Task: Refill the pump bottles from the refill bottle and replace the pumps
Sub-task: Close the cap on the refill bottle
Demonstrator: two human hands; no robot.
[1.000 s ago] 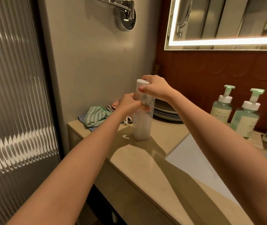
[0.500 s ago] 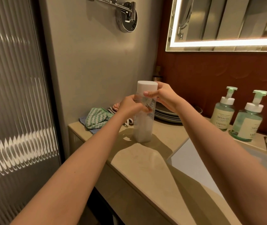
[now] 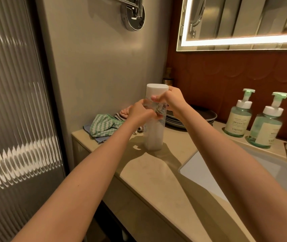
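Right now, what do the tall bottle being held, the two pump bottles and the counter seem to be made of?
Refill bottle: probably clear plastic, since whitish contents show through; its cap looks matte white plastic. Pump bottles: glossy translucent green-tinted plastic, possibly glass, liquid visible inside. Counter: beige polished stone or a lookalike, with a soft sheen.

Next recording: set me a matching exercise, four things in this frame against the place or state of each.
Things:
1. refill bottle
2. pump bottles
3. green cloth
4. plates

Places or states:
A. stacked, behind the capped bottle
B. crumpled, leftmost of the four
C. upright, cap on, gripped by left hand and right hand
D. far right, pumps on

Pairs: 1-C, 2-D, 3-B, 4-A
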